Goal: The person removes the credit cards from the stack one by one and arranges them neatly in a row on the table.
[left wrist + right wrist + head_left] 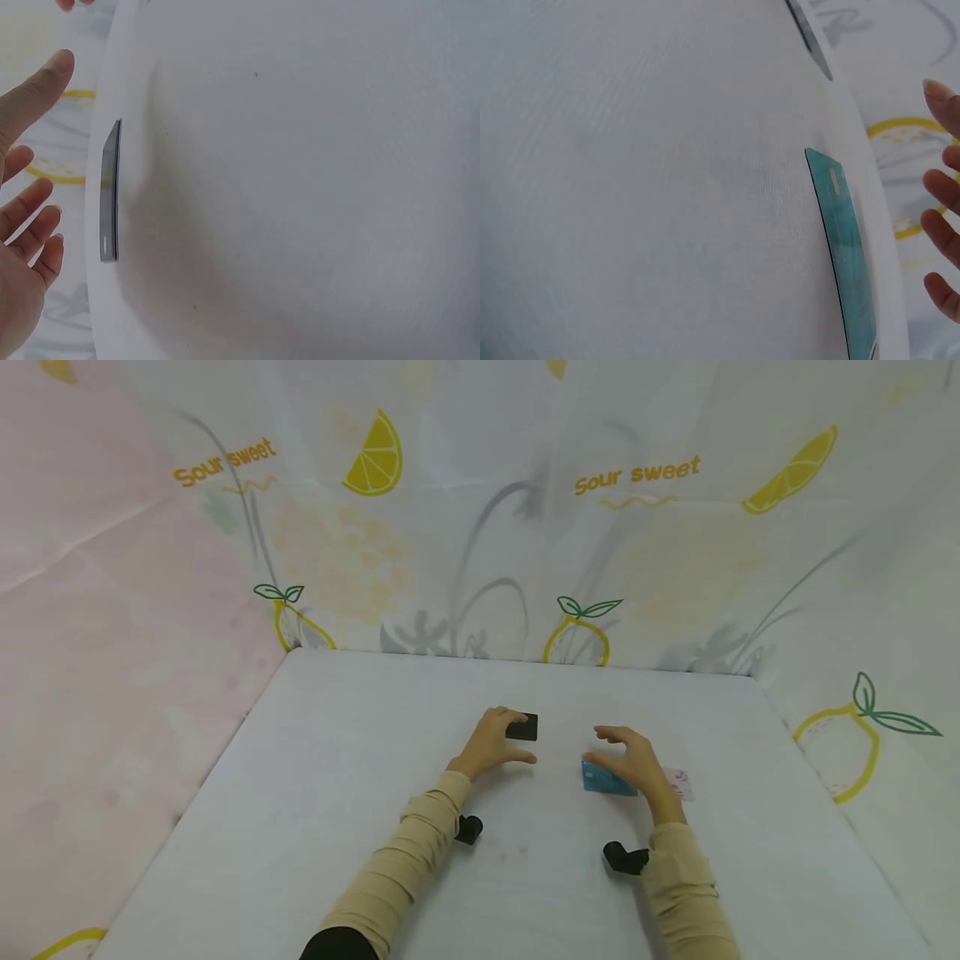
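Note:
A black card (527, 727) lies flat on the white table, partly behind the fingers of my left hand (491, 745). That hand hovers with thumb and fingers spread, and in the left wrist view the dark card (110, 195) lies apart from the fingertips. My right hand (636, 767) is held over a blue-green bank card (606, 779), its fingers loosely bent and holding nothing. The right wrist view shows this card (844, 232) flat on the table, with a chip near one end. A pink-and-white card (680, 783) lies to the right, partly hidden by the right wrist.
The white table (337, 718) ends at a printed cloth backdrop (480, 543) with lemon drawings, which also rises at both sides. Black wrist-worn devices (470, 829) stick out from the inner side of each beige sleeve (408, 847), low over the table.

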